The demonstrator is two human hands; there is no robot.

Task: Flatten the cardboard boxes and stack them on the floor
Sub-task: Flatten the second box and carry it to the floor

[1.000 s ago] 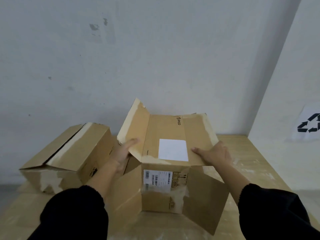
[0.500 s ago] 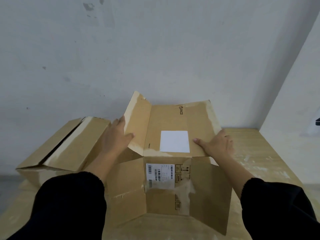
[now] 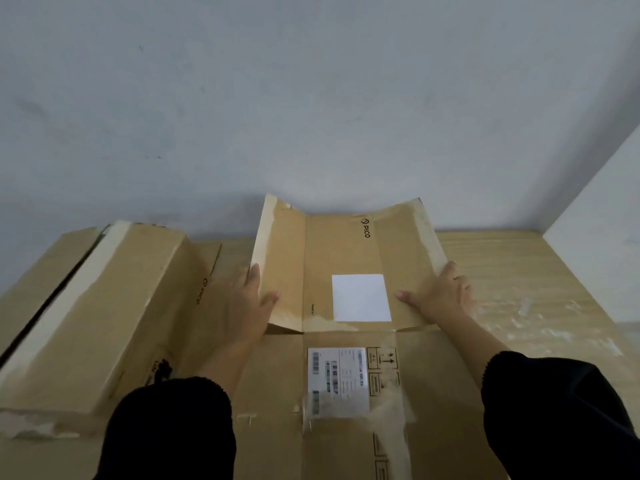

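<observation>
A brown cardboard box (image 3: 341,251) with a white label lies nearly flat on the wooden table in front of me, its flaps spread toward me. My left hand (image 3: 251,299) grips its raised left flap, thumb on the inner face. My right hand (image 3: 440,294) presses on its right panel with the fingers over the edge. A second brown box (image 3: 114,306), still boxy and with a slit along its top, sits to the left, touching my left forearm.
The wooden table (image 3: 519,278) reaches a grey wall behind and a white wall (image 3: 602,216) at the right. Bare tabletop shows to the right of the box, with scuffed pale patches.
The box has collapsed from upright toward flat. Both hands slid outward to its side edges and pushed down and away. The view moved closer and lower.
</observation>
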